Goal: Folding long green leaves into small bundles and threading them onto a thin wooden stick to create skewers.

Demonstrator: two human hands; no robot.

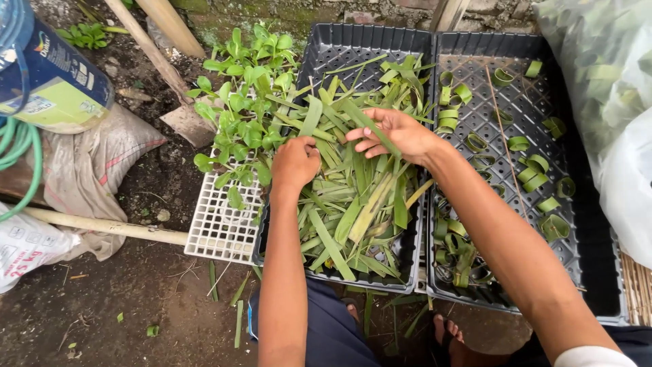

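Ground: bare dark soil (156,292) is lying beneath everything, with a mossy stone wall (312,12) running along the top edge.
Leaf strips: a heap of long green leaf strips (353,204) is filling the middle black tray (339,47), spilling toward its near edge.
Left hand: the left hand (295,163) is pressing down at the left edge of that tray, fingers curled together into the strips; whether it is gripping one, I cannot tell.
Right hand: the right hand (397,132) is hovering over the far part of the heap, fingers spread apart and loosely bent, with one strip lying across them.
Right tray: a second black tray (598,258) is sitting just beside the first, touching it edge to edge.
Leaf rings: small rolled leaf rings (536,180) are scattering across its lattice floor, more of them bunching at its near left corner.
White grid tray: a white grid tray (221,231) is poking out from under the left edge of the middle tray.
Seedlings: leafy green seedlings (248,102) are crowding its far end.
Plastic bag: a clear bag (604,75) of greenery is bulging along the right edge.
Blue container: a blue and green container (47,81) is resting at top left, above a grey sack (95,163).
Hose: a green hose (20,156) is looping at the left edge.
Feet: sandalled toes (448,336) are showing below the trays' near edge.
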